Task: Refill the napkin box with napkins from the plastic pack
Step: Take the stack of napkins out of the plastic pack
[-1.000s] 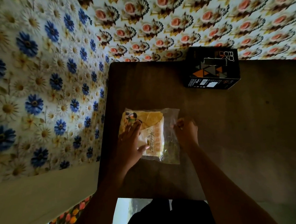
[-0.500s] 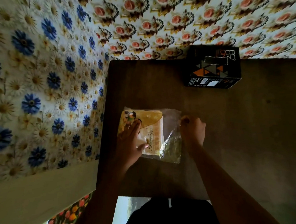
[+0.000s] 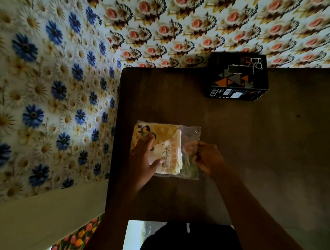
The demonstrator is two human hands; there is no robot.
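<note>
My left hand (image 3: 143,161) lies flat and spread on the plastic pack (image 3: 165,148), pinning the napkins (image 3: 169,155) to the bench (image 3: 260,157). My right hand (image 3: 205,157) pinches the clear loose end of that pack. The napkin box (image 3: 237,78) stands well apart at the far edge. I'd worry that the film stretches instead of tearing, or gives suddenly, so the stack slides out and scatters; the dim light hides the seam.

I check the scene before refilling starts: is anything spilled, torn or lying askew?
Nothing stands out. The plastic pack lies flat on the table under both hands, napkins inside. The napkin box sits apart by the wall.
</note>
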